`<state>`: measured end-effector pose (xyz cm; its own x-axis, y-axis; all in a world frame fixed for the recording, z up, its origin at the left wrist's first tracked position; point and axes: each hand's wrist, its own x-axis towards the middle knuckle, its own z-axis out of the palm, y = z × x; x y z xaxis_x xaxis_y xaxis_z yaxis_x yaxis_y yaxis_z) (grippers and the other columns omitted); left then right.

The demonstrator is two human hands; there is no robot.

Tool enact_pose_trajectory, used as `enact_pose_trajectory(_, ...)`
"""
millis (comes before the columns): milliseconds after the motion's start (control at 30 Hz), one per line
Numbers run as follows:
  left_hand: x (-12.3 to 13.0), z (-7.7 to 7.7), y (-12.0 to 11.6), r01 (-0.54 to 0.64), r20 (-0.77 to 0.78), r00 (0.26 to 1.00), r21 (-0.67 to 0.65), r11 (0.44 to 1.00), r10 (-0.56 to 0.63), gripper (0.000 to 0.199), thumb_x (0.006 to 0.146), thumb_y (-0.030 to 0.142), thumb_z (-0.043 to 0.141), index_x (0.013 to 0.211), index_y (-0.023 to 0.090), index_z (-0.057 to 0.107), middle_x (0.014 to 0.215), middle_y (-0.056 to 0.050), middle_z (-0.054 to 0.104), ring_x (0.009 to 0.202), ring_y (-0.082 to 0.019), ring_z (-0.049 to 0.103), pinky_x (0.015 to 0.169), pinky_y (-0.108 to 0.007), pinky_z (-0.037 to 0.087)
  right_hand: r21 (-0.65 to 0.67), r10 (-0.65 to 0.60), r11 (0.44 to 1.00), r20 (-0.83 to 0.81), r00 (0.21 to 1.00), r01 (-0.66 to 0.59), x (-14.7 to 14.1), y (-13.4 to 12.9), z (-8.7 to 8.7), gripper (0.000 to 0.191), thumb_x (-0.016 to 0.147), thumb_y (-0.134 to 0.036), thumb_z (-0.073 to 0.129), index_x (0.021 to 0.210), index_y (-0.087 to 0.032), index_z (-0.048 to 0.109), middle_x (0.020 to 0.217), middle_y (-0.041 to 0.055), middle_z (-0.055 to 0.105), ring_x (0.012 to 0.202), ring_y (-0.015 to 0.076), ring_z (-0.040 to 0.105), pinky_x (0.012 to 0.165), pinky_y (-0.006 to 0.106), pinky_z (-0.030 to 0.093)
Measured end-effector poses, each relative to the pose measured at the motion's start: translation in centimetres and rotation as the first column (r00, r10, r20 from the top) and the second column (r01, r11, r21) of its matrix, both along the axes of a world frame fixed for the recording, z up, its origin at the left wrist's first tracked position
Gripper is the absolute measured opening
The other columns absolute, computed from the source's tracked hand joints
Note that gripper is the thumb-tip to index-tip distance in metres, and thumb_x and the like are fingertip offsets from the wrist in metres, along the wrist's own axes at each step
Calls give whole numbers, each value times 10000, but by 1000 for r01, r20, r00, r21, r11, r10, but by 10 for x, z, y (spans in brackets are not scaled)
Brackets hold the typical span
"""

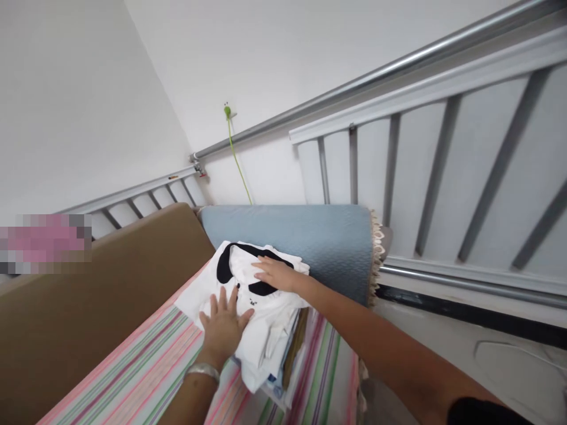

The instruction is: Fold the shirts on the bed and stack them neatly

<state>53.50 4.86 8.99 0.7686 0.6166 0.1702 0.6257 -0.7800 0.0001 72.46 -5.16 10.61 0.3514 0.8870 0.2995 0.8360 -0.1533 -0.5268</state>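
Note:
A white shirt with a black collar (248,271) lies on top of a pile of folded clothes (296,348). My left hand (224,324), a silver bangle at its wrist, rests on the shirt's near left part with the fingers spread. Across the upper right of the shirt lies my right hand (277,274), its fingers stretched out flat near the collar. Neither hand grips the cloth. Edges of brown, blue and white fabric show beneath the shirt on its right side.
The pile sits on a striped cover (150,366) over a sofa. Behind it is a blue quilted armrest cover (287,227) with a tasselled edge; a brown backrest (110,283) stands left. White radiators (425,153) and a green plugged-in cord (239,168) are along the walls.

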Motion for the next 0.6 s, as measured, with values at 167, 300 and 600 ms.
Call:
enact_pose_trajectory(167,-34,28,-47,91,268,956,130,987,-124,475,864,508,335,1169,204,535,1293,-129,515,1214,-292,421,992,-504,311,295,-204,923,-171,964,248,20,-73,12,317,830,-347,496,1047,-178,653,1051,77,678,990,194,602,896,315,433)
enact_pose_trajectory(300,-47,20,-85,85,282,952,123,989,-117,361,829,492,423,958,195,583,988,-95,613,940,-264,546,807,-423,387,156,-161,964,-298,941,214,20,-106,-17,299,709,-239,584,985,-168,674,949,56,705,802,181,634,762,283,472)
enact_pose_trajectory(600,-31,24,-79,77,267,961,7,997,-76,239,866,270,336,655,219,435,717,-31,540,729,-195,530,700,-321,380,145,-229,966,82,970,216,13,-81,12,285,770,-118,459,937,-215,669,971,56,656,918,186,592,832,290,425)
